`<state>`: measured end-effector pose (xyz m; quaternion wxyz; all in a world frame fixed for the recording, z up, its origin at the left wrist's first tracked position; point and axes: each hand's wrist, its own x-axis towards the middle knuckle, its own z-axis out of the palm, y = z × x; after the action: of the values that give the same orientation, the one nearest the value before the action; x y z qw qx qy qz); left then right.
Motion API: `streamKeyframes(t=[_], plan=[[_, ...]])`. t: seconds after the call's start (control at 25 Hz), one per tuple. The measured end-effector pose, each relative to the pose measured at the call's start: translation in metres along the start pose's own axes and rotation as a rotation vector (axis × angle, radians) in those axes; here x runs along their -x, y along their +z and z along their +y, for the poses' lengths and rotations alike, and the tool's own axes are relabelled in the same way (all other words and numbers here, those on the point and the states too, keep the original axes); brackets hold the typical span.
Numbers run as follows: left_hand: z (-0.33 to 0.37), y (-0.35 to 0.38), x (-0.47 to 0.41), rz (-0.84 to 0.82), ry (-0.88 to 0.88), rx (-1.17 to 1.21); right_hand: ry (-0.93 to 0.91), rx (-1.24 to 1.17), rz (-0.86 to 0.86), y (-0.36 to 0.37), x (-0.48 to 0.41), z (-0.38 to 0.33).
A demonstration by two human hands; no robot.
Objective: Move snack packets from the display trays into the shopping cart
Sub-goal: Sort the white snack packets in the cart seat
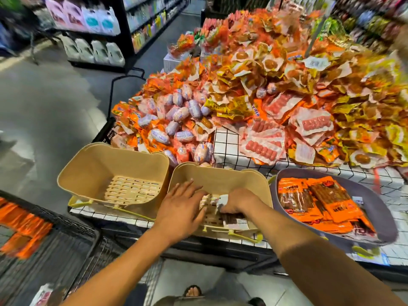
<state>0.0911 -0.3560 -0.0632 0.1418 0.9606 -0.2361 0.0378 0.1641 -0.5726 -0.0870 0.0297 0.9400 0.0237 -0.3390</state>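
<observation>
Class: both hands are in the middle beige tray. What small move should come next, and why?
Probably lift the packets out of the tray toward the cart at lower left. The right hand curls round them and the left hand lies flat beside them, so the grip looks ready.

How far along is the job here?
Done: the left tray is empty, and orange packets lie in the cart. In hand: the right hand grips a white packet in the middle tray, left hand beside it. Remaining: the middle tray's last packets and the full grey tray.
</observation>
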Motion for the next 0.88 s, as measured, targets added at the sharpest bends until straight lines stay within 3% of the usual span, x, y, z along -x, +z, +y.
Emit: streamKeyframes(t=[0.2, 0.32, 0.44, 0.64, 0.76, 0.88], plan=[[-0.004, -0.01, -0.005, 0.017, -0.087, 0.294, -0.014, 0.054, -0.029, -0.002, -0.001, -0.005], [-0.004, -0.023, -0.007, 0.013, -0.181, 0.497, 0.016, -0.107, -0.087, -0.021, 0.01, -0.004], [-0.009, -0.029, -0.013, -0.012, -0.301, 0.733, -0.06, -0.317, -0.038, -0.046, 0.026, 0.002], [-0.016, -0.035, -0.032, 0.086, -0.508, 1.229, -0.387, -1.139, -0.136, -0.084, 0.054, -0.01], [-0.018, -0.037, -0.041, 0.169, -0.645, 1.501, -0.524, -1.264, -0.118, -0.085, 0.047, -0.026], [-0.026, -0.032, -0.045, 0.163, -0.712, 1.547, -0.437, -1.337, -0.065, -0.079, 0.035, -0.035]])
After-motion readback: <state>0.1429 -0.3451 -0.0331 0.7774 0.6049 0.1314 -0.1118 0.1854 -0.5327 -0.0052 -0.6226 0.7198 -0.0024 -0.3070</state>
